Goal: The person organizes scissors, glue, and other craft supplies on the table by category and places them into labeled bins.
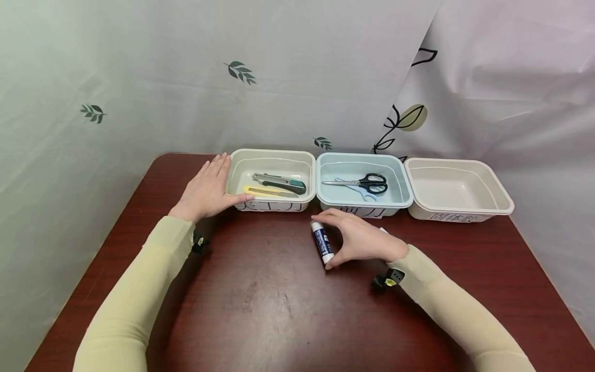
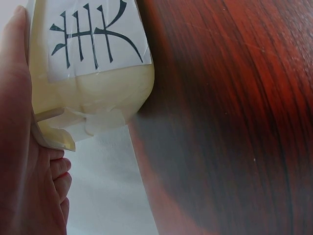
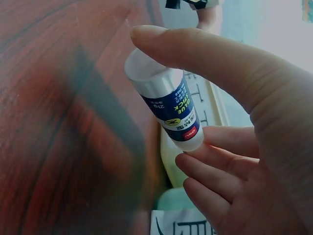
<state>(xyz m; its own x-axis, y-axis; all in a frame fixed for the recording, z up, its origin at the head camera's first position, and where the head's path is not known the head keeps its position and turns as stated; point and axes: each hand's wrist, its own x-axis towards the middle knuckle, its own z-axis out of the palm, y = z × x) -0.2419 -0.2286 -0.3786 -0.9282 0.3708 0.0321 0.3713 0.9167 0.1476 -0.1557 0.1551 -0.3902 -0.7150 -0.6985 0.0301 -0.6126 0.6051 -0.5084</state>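
Note:
My right hand (image 1: 360, 236) pinches a glue stick (image 1: 323, 242) lengthwise, the thumb at one end and a finger at the other. In the right wrist view the glue stick (image 3: 171, 105) shows a dark blue label and white ends, tilted above the table. My left hand (image 1: 206, 188) rests on the left cream bin (image 1: 273, 153), fingers straight along its left side and thumb over the front rim. Inside that bin lie a green-and-black utility knife (image 1: 281, 182) and a yellow utility knife (image 1: 267, 191).
A light blue bin (image 1: 360, 156) in the middle holds black-handled scissors (image 1: 372, 183) and light blue scissors (image 1: 364, 193). To its right stands another cream bin (image 1: 457, 164). Behind my right wrist a small white item (image 1: 383, 230) is mostly hidden. A patterned curtain (image 1: 279, 77) hangs behind the dark table (image 1: 241, 310).

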